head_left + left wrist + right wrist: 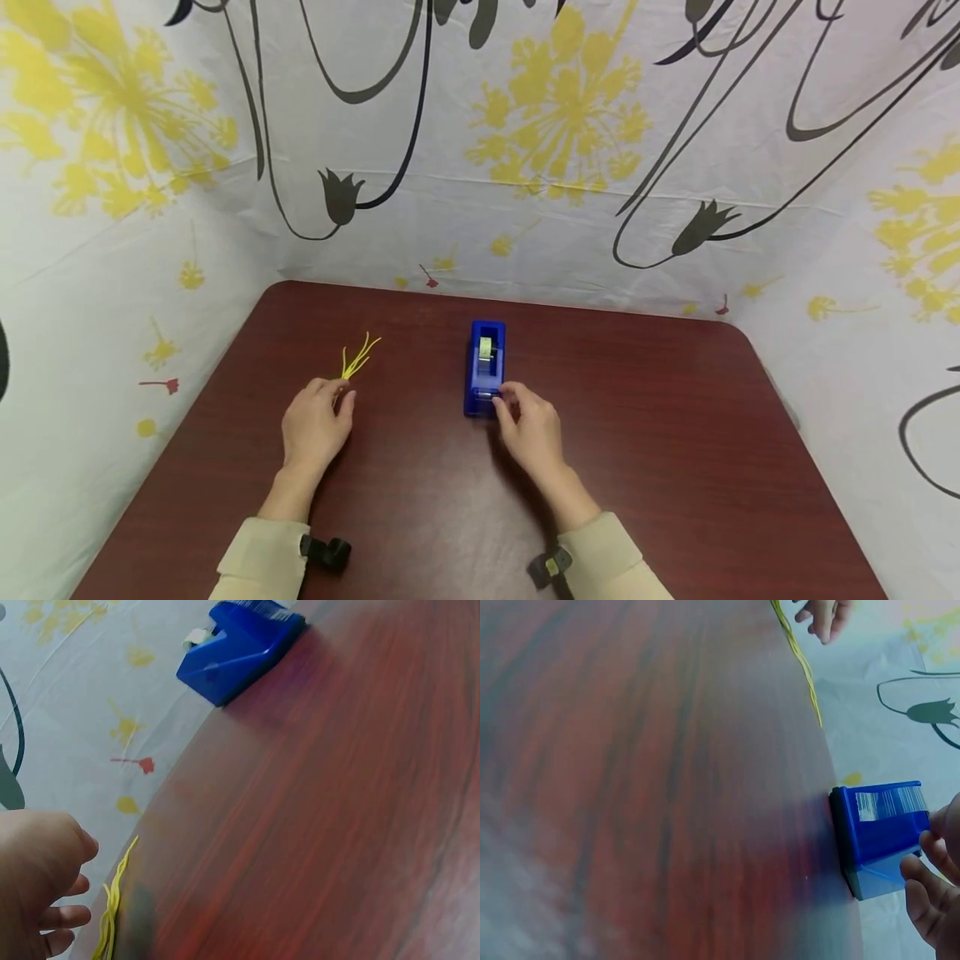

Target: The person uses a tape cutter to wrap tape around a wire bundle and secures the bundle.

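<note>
Noted left hand [313, 427] with fingers loosely relaxed, just apart from a bundle of thin, bright-yellow strands [112, 904] lying ahead of it on the dark red-brown, wood-grained tabletop [660, 417]. Observed right hand [532, 429] with fingers bent at the near end of a blue, wedge-shaped plastic tape dispenser [486, 380], just ahead and leftward; could not tell whether pinching or merely touching.

On the table [675, 433], the tape dispenser [484, 368] sits at my twelve o'clock, the strands [350, 371] at its nine; my right hand [534, 425] is at its five, my left hand [318, 423] at the strands' seven.
</note>
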The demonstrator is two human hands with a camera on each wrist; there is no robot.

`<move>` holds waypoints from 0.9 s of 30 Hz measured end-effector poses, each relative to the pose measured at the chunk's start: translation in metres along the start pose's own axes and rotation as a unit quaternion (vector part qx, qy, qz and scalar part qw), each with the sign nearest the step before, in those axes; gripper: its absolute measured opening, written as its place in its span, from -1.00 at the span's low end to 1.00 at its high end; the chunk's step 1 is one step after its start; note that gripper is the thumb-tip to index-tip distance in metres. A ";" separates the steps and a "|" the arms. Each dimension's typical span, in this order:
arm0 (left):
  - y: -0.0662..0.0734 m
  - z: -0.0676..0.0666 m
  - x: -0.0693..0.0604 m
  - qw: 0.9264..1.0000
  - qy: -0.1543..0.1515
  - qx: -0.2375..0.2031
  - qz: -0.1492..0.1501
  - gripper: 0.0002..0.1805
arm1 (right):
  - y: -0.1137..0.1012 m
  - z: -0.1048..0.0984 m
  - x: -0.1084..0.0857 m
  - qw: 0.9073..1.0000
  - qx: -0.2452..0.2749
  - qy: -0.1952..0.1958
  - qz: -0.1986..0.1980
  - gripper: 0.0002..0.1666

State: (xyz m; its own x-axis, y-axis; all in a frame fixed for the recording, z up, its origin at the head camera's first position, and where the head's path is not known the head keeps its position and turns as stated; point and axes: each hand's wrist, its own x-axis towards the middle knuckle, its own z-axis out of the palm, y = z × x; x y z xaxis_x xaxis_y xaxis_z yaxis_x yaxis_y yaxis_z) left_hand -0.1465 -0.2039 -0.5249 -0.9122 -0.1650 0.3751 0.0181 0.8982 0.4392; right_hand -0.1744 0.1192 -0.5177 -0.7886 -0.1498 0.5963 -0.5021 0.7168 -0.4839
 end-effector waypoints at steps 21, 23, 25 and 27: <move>-0.015 0.004 0.006 0.994 -0.051 0.044 -0.082 -0.56 | 0.001 -0.004 0.003 0.999 -0.014 -0.021 0.023 -0.81; -0.015 0.004 0.007 0.994 -0.053 0.046 -0.088 -0.57 | 0.001 -0.004 0.003 0.999 -0.015 -0.021 0.024 -0.81; -0.014 0.004 0.008 0.993 -0.054 0.047 -0.094 -0.59 | 0.001 -0.003 0.003 0.999 -0.014 -0.021 0.025 -0.81; -0.014 0.004 0.009 0.992 -0.055 0.048 -0.101 -0.62 | 0.001 -0.003 0.003 0.999 -0.014 -0.022 0.024 -0.82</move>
State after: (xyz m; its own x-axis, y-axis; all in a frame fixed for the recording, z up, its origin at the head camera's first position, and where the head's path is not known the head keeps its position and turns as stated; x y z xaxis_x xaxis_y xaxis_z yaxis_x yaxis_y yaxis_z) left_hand -0.1570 -0.2160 -0.5312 -0.9329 -0.3038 0.1934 -0.2032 0.8874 0.4139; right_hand -0.1763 0.1220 -0.5144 -0.8266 -0.1433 0.5442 -0.4532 0.7428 -0.4929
